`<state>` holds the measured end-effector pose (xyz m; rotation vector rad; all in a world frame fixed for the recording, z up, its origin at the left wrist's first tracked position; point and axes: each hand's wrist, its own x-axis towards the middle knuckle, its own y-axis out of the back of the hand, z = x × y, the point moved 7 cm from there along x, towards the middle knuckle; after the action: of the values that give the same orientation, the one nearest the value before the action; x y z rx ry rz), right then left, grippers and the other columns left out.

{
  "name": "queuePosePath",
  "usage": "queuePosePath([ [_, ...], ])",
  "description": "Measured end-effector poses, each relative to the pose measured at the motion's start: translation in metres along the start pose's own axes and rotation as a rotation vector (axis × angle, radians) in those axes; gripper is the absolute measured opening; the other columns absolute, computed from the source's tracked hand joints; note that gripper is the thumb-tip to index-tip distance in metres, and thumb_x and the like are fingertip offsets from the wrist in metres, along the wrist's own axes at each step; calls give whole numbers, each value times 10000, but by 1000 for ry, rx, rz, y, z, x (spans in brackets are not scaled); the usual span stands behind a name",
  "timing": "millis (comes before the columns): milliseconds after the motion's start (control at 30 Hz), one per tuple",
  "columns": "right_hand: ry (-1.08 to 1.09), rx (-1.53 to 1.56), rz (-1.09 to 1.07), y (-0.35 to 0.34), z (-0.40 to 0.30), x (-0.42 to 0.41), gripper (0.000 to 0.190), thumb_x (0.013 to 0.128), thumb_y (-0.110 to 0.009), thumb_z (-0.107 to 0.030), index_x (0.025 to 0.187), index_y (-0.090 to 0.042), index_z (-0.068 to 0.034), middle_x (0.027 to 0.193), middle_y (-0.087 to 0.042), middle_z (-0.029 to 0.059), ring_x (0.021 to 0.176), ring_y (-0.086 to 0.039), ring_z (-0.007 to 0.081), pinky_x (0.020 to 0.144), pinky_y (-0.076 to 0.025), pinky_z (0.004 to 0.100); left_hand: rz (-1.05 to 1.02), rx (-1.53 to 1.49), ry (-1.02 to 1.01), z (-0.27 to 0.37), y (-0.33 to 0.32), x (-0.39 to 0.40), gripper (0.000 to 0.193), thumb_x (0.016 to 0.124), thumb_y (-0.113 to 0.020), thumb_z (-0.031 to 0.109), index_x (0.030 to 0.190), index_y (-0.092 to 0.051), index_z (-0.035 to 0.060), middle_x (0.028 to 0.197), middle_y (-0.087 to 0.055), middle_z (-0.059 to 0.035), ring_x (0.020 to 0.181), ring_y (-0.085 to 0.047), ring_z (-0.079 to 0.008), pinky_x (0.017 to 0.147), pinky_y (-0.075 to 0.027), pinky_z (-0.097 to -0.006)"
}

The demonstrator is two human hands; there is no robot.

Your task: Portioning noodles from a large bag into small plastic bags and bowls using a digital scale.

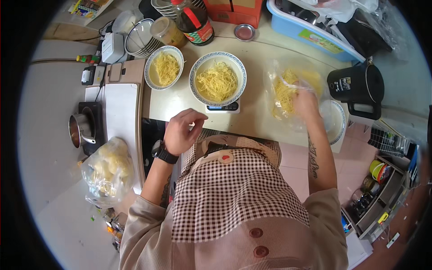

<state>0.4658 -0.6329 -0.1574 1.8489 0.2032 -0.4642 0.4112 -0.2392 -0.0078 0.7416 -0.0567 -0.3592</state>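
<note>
My right hand [304,99] is inside a clear plastic bag [270,91] of thin yellow noodles [285,89]. Its curled fingers grip noodles, though the fingertips are partly hidden. My left hand [186,130], with a black watch on the wrist, hovers empty at the table's front edge, fingers loosely bent and a gap at the thumb. Just beyond it, a blue-rimmed bowl [243,72] rests on a digital kitchen scale [236,109] and contains a heap of noodles [217,82]. Left of that stands a second bowl [150,82] with a smaller noodle heap [166,69].
Another patterned bowl [338,123] sits partly under the bag, near a black electric kettle [357,86]. A dark sauce bottle [192,20], a lidded jar [167,31] and stacked bowls [140,37] line the back left. A blue storage bin [287,23] stands back right.
</note>
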Motion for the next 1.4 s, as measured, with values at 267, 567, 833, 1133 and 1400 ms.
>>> queuePosePath([
  [267, 82, 1001, 249, 44, 58, -19, 292, 959, -531, -25, 1229, -640, -19, 1070, -712, 121, 975, -692, 235, 851, -543, 378, -315, -495, 27, 73, -96, 51, 202, 924, -657, -17, 1124, -685, -4, 1007, -703, -81, 920, -683, -159, 831, -543, -292],
  [567, 25, 1783, 15, 54, 4, -76, 330, 939, -653, -19, 1266, -612, -11, 1158, -667, 45, 1051, -640, 138, 938, -518, 272, -433, -1108, 390, 112, -202, 121, 607, 927, -766, 190, 1429, -467, 29, 1256, -628, -69, 1080, -614, -140, 891, -503, -281],
  [833, 466, 1275, 135, 102, -93, -107, 390, 897, -600, 39, 1284, -601, -15, 1174, -688, 74, 1028, -661, 161, 917, -526, 295, -175, -1237, 269, 89, -128, 95, 546, 910, -718, 34, 1398, -474, 30, 1189, -649, -69, 1067, -649, -164, 863, -549, -300],
  [1133, 269, 1635, -42, 80, -178, -43, 198, 978, -446, 45, 1037, -634, 26, 948, -669, 78, 751, -629, 129, 596, -525, 276, 148, -1395, 447, -8, -29, 72, 324, 1050, -584, 278, 1293, -563, 64, 1198, -677, -67, 1040, -677, -145, 875, -567, -314],
  [1400, 421, 1221, 230, 80, -210, -35, 200, 963, -472, 58, 1032, -654, 13, 970, -662, 57, 857, -603, 88, 792, -496, 242, 506, -1337, 482, -101, 5, 67, 198, 1066, -556, 306, 1080, -604, 114, 1011, -679, -16, 889, -669, -119, 703, -545, -278],
])
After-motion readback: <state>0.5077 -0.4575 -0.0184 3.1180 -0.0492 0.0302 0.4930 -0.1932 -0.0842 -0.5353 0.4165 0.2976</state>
